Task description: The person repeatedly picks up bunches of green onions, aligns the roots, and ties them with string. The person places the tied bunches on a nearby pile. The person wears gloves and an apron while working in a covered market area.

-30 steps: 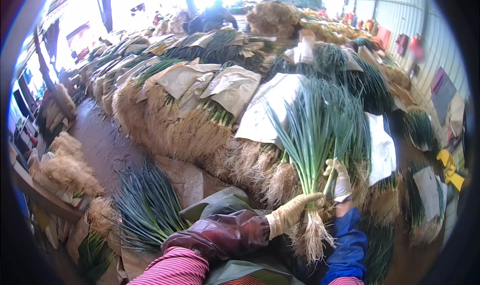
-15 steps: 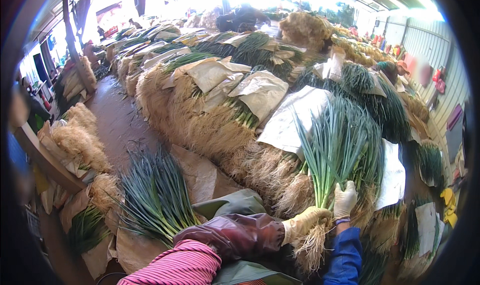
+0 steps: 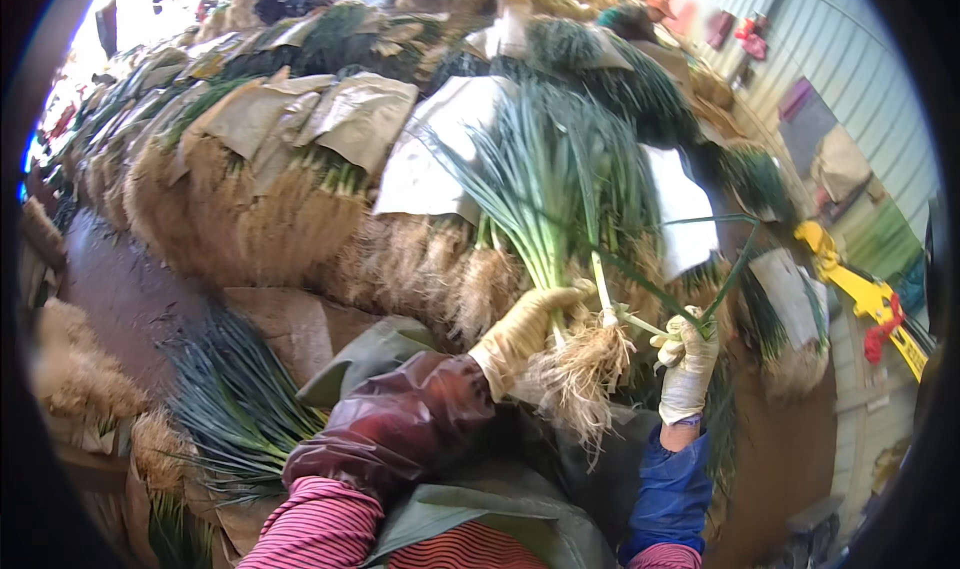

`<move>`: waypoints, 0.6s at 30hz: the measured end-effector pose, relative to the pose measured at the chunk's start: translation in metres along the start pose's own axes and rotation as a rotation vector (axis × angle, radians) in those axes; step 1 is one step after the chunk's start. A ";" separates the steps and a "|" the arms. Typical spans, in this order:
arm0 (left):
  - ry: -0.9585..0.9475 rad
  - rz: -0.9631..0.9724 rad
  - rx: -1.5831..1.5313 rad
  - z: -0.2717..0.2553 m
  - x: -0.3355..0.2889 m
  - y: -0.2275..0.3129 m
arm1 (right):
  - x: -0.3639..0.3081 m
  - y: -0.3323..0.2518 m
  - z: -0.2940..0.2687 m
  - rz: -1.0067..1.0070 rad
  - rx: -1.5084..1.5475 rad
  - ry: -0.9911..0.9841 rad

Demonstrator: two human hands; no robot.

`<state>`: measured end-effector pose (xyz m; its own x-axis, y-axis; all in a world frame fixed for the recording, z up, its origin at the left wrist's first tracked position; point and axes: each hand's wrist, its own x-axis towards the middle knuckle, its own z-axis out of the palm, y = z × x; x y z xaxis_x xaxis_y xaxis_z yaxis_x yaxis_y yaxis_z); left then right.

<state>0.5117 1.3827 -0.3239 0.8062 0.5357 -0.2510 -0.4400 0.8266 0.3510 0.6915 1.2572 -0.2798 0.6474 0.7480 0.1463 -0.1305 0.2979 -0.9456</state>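
My left hand, in a cream glove, is closed round the lower stems of an upright bunch of green onions. Pale, stringy roots hang below that grip. To its right, my gloved right hand pinches a single thin green onion stalk. The stalk's pale end points toward the bunch's roots, and its bent green leaves arch above the hand. Whether it is a whole plant or a stripped outer layer, I cannot tell. Another bunch of green onions lies at the left, leaves pointing away.
Long rows of green onions with tan roots fill the area ahead, partly covered by white sheets. Brown paper lies near left. At right are a yellow fixture with red cloth and a corrugated wall. A person is far off.
The right hand has moved away from the bunch to the right and now holds a separate stalk. The left hand still grips the bunch. The view has swung rightward.
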 end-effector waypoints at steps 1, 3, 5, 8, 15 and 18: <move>-0.077 -0.017 -0.020 -0.019 0.020 -0.007 | -0.001 0.002 -0.019 0.009 0.037 -0.031; 0.038 0.014 0.066 -0.014 0.019 -0.014 | -0.008 0.002 -0.025 0.079 0.043 -0.033; 0.132 -0.019 0.154 -0.018 0.021 -0.023 | -0.001 0.019 -0.020 0.062 0.112 -0.108; 0.152 -0.010 0.218 -0.030 0.025 -0.036 | 0.002 0.022 0.001 0.100 0.137 -0.192; 0.043 0.031 0.196 -0.038 0.027 -0.046 | -0.021 0.030 0.043 0.083 -0.038 -0.312; 0.014 0.073 0.105 -0.034 0.030 -0.050 | -0.029 0.039 0.052 0.081 0.153 -0.317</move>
<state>0.5444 1.3628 -0.3796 0.7677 0.5967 -0.2335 -0.4528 0.7631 0.4611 0.6293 1.2780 -0.3058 0.3687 0.9124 0.1779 -0.2987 0.2975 -0.9068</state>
